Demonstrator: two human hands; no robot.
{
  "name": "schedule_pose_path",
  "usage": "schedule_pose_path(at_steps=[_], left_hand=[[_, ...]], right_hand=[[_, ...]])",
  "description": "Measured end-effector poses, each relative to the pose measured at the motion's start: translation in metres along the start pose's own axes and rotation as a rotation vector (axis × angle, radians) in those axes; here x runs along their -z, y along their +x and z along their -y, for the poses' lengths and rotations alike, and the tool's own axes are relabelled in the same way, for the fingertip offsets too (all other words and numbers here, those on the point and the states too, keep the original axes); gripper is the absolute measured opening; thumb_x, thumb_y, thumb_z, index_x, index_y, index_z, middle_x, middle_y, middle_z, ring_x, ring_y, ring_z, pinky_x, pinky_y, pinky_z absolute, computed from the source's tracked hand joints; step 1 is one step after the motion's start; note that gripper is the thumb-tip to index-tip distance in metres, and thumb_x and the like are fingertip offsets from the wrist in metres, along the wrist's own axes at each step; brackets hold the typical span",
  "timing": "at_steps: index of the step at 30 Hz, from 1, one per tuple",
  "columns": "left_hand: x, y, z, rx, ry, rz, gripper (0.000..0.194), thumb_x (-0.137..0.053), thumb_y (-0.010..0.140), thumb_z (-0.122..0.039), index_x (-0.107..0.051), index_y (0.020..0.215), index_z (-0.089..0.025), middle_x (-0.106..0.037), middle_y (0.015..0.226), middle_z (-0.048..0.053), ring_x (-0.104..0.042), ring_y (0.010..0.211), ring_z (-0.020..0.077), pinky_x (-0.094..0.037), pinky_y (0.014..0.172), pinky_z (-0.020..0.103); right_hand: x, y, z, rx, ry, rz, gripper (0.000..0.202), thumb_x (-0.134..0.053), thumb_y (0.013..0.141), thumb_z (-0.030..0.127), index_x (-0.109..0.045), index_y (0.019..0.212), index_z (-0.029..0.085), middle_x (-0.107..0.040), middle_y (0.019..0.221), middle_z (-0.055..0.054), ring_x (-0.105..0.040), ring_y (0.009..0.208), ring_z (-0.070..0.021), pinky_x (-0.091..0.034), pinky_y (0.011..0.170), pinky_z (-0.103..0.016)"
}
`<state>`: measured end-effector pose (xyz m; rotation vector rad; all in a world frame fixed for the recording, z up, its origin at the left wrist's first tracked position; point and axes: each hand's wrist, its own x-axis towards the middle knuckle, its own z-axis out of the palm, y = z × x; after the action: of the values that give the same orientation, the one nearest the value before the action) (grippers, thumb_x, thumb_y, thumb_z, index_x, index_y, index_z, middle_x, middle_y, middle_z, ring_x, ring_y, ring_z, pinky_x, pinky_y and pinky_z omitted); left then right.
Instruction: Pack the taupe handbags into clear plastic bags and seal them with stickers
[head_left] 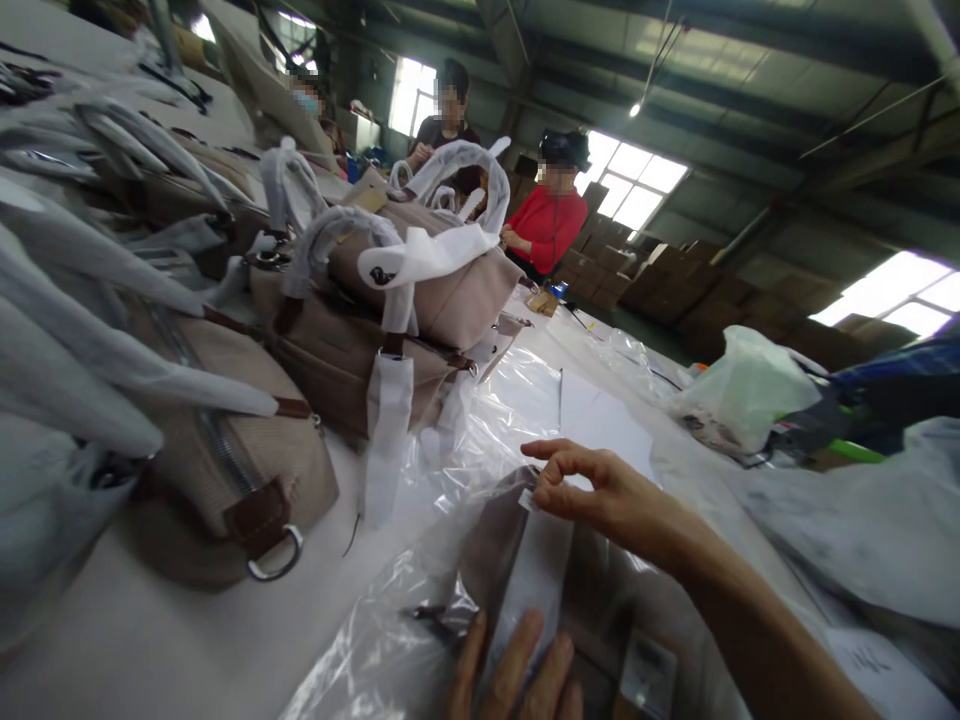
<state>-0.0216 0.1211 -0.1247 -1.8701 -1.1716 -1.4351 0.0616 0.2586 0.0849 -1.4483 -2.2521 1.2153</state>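
A taupe bag (596,590) lies close in front of me, on or within clear plastic. A long white strip (529,572) runs along it. At the strip's far end, my right hand (592,485) pinches a small white tip between thumb and finger, the other fingers curled or stretched. Lower down, my left hand (517,670) rests with fingers spread across the strip and the bag. A small clear packet (646,675) sits on the bag near the bottom edge, its contents blurred.
Several taupe handbags (450,285) with white-wrapped handles are piled on the left of the white table (225,645). Clear plastic (375,610) spreads around the near bag. A whitish plastic bag (757,385) stands at right. Behind the table are people, including one in a red top (551,225).
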Motion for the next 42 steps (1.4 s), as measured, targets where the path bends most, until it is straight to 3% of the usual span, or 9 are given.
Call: schedule_pose_path(at_steps=[3, 9, 18, 23, 29, 33, 35, 38, 42], left_hand=[[-0.006, 0.001, -0.004, 0.066, -0.046, -0.097, 0.016, -0.055, 0.097, -0.028, -0.07, 0.091, -0.026, -0.065, 0.129, -0.005, -0.05, 0.134, 0.022, -0.024, 0.123, 0.054], [0.001, 0.005, -0.002, 0.053, -0.051, -0.069, 0.011, -0.06, 0.094, -0.03, -0.069, 0.096, -0.024, -0.058, 0.139, -0.001, -0.048, 0.135, 0.0254, -0.022, 0.122, 0.056], [0.038, 0.006, 0.017, -0.157, -0.065, 0.441, 0.048, -0.062, 0.09, -0.041, -0.055, 0.134, -0.022, -0.035, 0.157, 0.007, -0.018, 0.149, 0.0352, -0.008, 0.122, 0.059], [0.043, 0.007, 0.009, -0.065, -0.198, 0.7, 0.07, -0.064, 0.087, -0.044, -0.038, 0.148, -0.021, -0.023, 0.162, 0.006, -0.009, 0.151, 0.0334, -0.021, 0.119, 0.059], [0.072, 0.039, 0.006, 0.04, -0.32, 0.823, 0.076, -0.071, 0.078, -0.02, -0.039, 0.147, -0.025, -0.024, 0.162, 0.007, -0.016, 0.15, 0.0344, -0.028, 0.116, 0.06], [0.095, 0.039, 0.028, 0.237, -0.266, 0.605, 0.078, -0.064, 0.082, -0.017, -0.029, 0.151, -0.023, -0.023, 0.161, 0.012, -0.018, 0.15, 0.0318, -0.032, 0.116, 0.055], [0.102, 0.029, 0.046, 0.42, -0.192, 0.586, 0.078, -0.063, 0.083, -0.023, -0.026, 0.151, -0.017, -0.029, 0.158, 0.017, -0.024, 0.148, 0.0331, -0.033, 0.115, 0.054], [0.109, 0.019, 0.069, 0.617, -0.147, 0.819, 0.076, -0.064, 0.082, -0.034, -0.032, 0.147, -0.01, -0.041, 0.15, 0.023, -0.039, 0.14, 0.0348, -0.036, 0.113, 0.049], [0.115, 0.026, 0.078, 0.565, 0.006, 1.034, 0.072, -0.062, 0.083, -0.035, -0.036, 0.145, -0.008, -0.052, 0.14, 0.022, -0.049, 0.13, 0.0358, -0.039, 0.106, 0.047]], right_hand=[[-0.005, -0.003, -0.003, 0.004, -0.081, -0.05, 0.022, -0.071, 0.078, 0.043, -0.07, 0.071, 0.023, -0.055, 0.14, -0.007, -0.053, 0.125, -0.03, -0.037, 0.103, -0.046], [-0.021, 0.005, -0.013, -0.039, -0.289, -0.203, 0.013, -0.067, 0.077, 0.024, -0.067, 0.064, 0.021, -0.062, 0.128, -0.01, -0.055, 0.123, -0.0272, -0.041, 0.098, -0.041], [-0.035, 0.012, -0.036, -0.009, -0.334, -0.342, 0.01, -0.065, 0.067, 0.012, -0.059, 0.067, 0.02, -0.066, 0.11, -0.009, -0.059, 0.113, -0.0263, -0.045, 0.092, -0.036], [-0.023, 0.014, -0.047, -0.086, -0.213, -0.362, 0.05, -0.074, 0.065, 0.025, -0.058, 0.112, 0.02, -0.068, 0.108, -0.008, -0.066, 0.092, -0.0252, -0.052, 0.078, -0.037], [-0.03, 0.011, -0.038, -0.083, -0.186, -0.493, 0.097, -0.085, 0.055, 0.037, -0.044, 0.141, 0.018, -0.052, 0.139, -0.019, -0.049, 0.129, -0.0363, -0.038, 0.106, -0.049], [-0.021, -0.033, -0.015, 0.003, -0.121, -0.661, 0.081, -0.068, 0.077, 0.049, -0.038, 0.145, 0.016, -0.045, 0.148, -0.016, -0.047, 0.132, -0.028, -0.037, 0.109, -0.042], [-0.024, -0.077, -0.01, 0.05, -0.049, -0.747, 0.058, -0.06, 0.085, 0.05, -0.053, 0.132, 0.017, -0.059, 0.132, -0.012, -0.057, 0.119, -0.0244, -0.044, 0.099, -0.036], [-0.059, -0.155, -0.025, 0.033, -0.021, -0.751, 0.034, -0.054, 0.092, 0.05, -0.066, 0.083, 0.019, -0.068, 0.08, -0.003, -0.063, 0.077, -0.0198, -0.047, 0.072, -0.03], [-0.136, -0.229, -0.086, 0.077, -0.243, -0.716, 0.037, -0.05, 0.097, 0.044, -0.057, 0.068, 0.02, -0.058, 0.067, -0.001, -0.056, 0.065, -0.0174, -0.042, 0.064, -0.03]])
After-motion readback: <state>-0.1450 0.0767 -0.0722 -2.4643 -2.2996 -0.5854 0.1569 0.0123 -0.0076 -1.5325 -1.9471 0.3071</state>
